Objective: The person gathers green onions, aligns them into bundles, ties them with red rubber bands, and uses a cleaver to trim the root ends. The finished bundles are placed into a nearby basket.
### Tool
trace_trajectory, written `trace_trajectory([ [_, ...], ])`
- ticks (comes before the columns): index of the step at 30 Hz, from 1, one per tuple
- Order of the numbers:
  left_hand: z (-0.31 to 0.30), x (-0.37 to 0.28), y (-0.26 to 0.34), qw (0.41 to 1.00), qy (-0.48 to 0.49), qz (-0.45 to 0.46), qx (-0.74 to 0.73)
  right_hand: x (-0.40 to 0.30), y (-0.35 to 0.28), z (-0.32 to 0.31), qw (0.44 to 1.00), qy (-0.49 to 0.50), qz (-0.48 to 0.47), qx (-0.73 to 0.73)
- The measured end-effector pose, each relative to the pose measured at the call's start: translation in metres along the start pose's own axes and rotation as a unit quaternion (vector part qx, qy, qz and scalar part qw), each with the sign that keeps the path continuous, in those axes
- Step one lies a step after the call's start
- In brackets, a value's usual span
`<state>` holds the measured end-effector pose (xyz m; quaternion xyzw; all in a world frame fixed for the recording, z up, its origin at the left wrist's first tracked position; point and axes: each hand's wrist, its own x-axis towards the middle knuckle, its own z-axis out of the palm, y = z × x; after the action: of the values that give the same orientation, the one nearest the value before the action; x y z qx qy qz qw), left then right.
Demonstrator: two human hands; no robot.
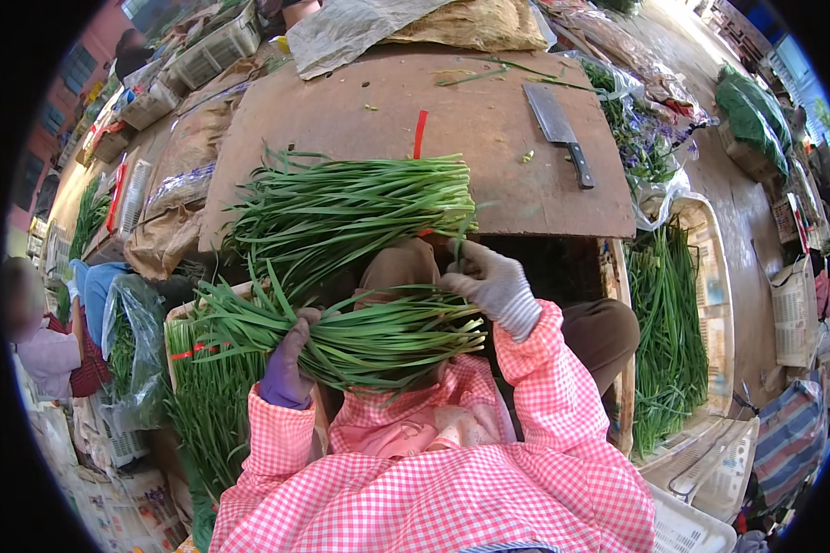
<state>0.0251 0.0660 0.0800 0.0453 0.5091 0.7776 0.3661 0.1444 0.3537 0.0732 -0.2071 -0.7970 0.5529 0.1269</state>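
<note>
My left hand, in a purple and grey glove, grips a loose bunch of garlic chives above my lap. The leaf tips spread to the left and the pale stem ends point right. In a grey knitted glove, my right hand pinches a thin green leaf just above the bunch's stem ends. A larger pile of garlic chives lies on the near edge of a wooden board, stems to the right. Under that pile runs a red strip, showing at its far and near sides.
A cleaver rests on the board's right side, handle towards me. Crates of chives stand at my left and right. Sacking covers the board's far edge. Another person sits at far left.
</note>
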Motion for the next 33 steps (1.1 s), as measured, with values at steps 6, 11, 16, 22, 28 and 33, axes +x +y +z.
trace_trajectory([
  [6, -0.001, -0.001, 0.001, 1.0, 0.008, -0.025, -0.004, 0.003, 0.011, 0.019, 0.982, 0.053, 0.051, 0.172],
  [11, -0.018, -0.002, -0.007, 0.999, 0.042, -0.021, -0.027, -0.024, 0.018, -0.043, 0.937, 0.232, 0.145, 0.22],
  [16, -0.018, 0.004, -0.011, 0.999, 0.036, -0.012, -0.003, -0.068, 0.09, -0.096, 0.935, 0.195, 0.159, -0.252],
  [22, -0.014, 0.01, -0.006, 0.993, 0.108, -0.053, -0.018, -0.089, 0.003, -0.036, 0.96, 0.094, -0.124, -0.231],
  [28, -0.008, 0.007, -0.002, 0.997, 0.064, -0.032, -0.027, -0.071, -0.002, 0.027, 0.975, 0.009, -0.179, -0.135],
  [33, -0.017, 0.005, -0.007, 0.999, -0.021, 0.008, -0.036, -0.086, 0.0, 0.017, 0.931, 0.148, 0.039, 0.331],
])
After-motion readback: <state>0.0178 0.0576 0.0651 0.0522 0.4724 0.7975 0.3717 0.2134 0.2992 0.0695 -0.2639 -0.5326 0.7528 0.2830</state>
